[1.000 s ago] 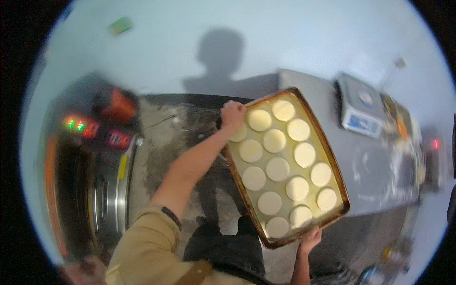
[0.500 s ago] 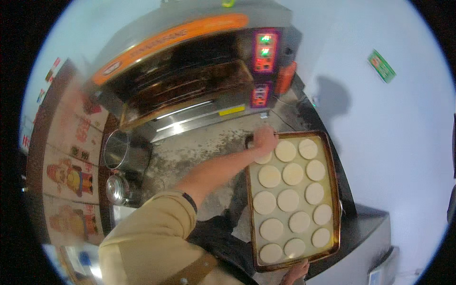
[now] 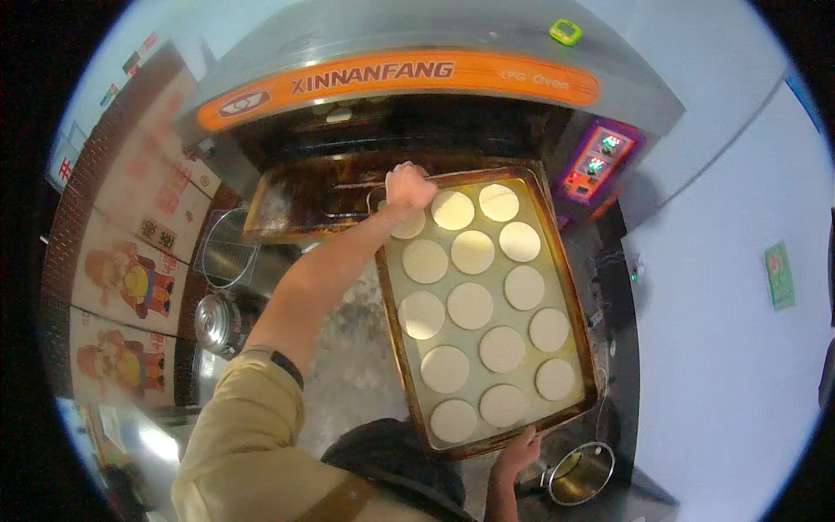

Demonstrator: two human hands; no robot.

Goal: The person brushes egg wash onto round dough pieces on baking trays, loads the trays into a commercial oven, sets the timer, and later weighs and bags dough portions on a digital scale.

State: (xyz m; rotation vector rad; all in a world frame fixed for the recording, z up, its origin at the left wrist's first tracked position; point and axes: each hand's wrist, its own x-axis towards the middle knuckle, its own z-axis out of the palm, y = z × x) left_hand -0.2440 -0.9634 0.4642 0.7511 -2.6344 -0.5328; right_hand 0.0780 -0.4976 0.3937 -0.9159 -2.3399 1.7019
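A large dark-rimmed baking tray (image 3: 393, 300), tilted a little, carries rows of pale flat dough rounds (image 3: 470, 305) on a light lining. My left hand (image 3: 409, 186) is closed around the tray's far left corner, partly covering one round. At the near edge, toward the right, my right hand (image 3: 519, 452) grips the rim, with its fingers mostly hidden beneath. The far end of the tray overlaps the lowered door (image 3: 296, 196) of an oven (image 3: 487, 52); whether it touches the door cannot be told. A few pale rounds (image 3: 339, 114) show inside the dark oven chamber.
The lit control panel (image 3: 597, 163) is right of the oven opening, and a green timer (image 3: 565, 32) sits on top. A metal pot (image 3: 581, 474) stands at lower right. On the left are a wire basket (image 3: 228, 248), a lidded metal container (image 3: 217, 324) and printed cartons (image 3: 130, 291).
Both hands have carried the tray left and forward, from beside the right wall to the oven opening. My view has turned right, bringing the pot at lower right into sight.
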